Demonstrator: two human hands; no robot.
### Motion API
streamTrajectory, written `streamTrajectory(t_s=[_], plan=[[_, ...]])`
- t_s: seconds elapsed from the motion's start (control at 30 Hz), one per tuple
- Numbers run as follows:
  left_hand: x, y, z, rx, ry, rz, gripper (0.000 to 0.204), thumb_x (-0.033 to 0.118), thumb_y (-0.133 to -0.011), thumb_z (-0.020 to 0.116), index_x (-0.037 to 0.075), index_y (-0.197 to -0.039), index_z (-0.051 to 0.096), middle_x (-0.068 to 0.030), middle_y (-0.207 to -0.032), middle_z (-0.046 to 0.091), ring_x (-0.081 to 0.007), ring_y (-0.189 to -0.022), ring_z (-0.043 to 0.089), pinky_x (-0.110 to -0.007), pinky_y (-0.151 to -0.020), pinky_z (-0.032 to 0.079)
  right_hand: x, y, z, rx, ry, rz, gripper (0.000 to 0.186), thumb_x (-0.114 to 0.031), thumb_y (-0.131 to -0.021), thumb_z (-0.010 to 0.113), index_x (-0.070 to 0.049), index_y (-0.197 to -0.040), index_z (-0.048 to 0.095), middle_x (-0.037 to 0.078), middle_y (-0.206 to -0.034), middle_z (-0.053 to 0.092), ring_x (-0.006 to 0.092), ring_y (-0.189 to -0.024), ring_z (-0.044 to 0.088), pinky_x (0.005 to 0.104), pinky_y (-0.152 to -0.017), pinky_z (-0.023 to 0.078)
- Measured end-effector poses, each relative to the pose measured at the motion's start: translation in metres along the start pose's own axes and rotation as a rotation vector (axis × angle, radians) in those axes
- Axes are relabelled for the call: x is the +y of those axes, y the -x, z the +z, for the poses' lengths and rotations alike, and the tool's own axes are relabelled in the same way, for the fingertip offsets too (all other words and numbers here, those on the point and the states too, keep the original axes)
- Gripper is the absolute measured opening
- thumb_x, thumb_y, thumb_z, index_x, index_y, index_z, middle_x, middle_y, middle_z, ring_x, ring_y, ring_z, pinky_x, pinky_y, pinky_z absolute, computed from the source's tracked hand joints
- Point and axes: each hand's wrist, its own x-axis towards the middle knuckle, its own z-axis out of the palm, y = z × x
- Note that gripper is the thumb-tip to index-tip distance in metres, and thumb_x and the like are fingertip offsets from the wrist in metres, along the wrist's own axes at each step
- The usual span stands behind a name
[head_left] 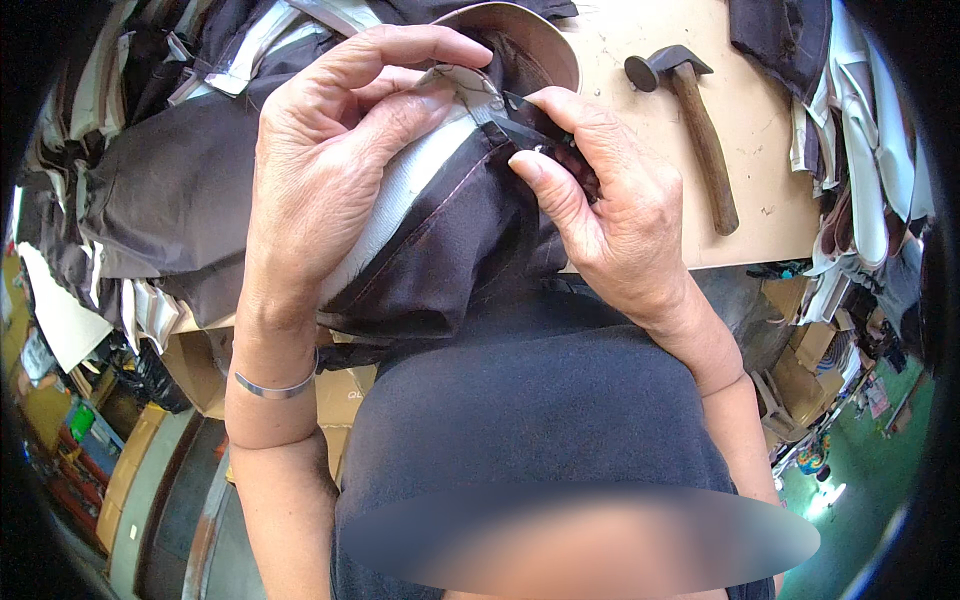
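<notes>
Fabric in both hands: the left hand pinches the white-lined edge of the dark cloth piece, fingers curled shut; the right hand at three o'clock grips a small dark tool against it. Edge work looks mid-way. A hammer lies unused at one o'clock; stacked pieces wait at nine.

Dark brown fabric piece, white lining; brown-handled hammer; silver bracelet.
</notes>
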Motion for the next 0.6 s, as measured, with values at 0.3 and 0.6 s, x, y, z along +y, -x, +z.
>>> streamTrajectory(t_s=[0.3, 0.6], plan=[[-0.0008, -0.0015, -0.0052, -0.058, 0.071, -0.083, 0.023, 0.0, -0.079, 0.054, -0.002, -0.102, 0.058, -0.0099, -0.098, 0.061, -0.01, -0.087, 0.056, -0.021, -0.081, 0.043, 0.0011, 0.0003, -0.0003, -0.054, 0.024, 0.018, 0.032, -0.019, -0.075, 0.064, -0.002, -0.101, 0.055, 0.014, -0.081, 0.059, 0.0284, -0.069, 0.06, 0.0325, -0.06, 0.049], [0.0003, -0.0029, -0.0036, -0.07, 0.073, -0.188, 0.025, 0.006, -0.08, 0.055, -0.006, -0.103, 0.055, -0.01, -0.093, 0.061, -0.0099, -0.084, 0.057, -0.021, -0.081, 0.043, -0.0053, -0.0034, -0.0031, -0.127, -0.285, 0.259, 0.025, -0.018, -0.082, 0.059, 0.001, -0.097, 0.054, 0.014, -0.078, 0.059, 0.0245, -0.066, 0.059, 0.0314, -0.06, 0.046]])
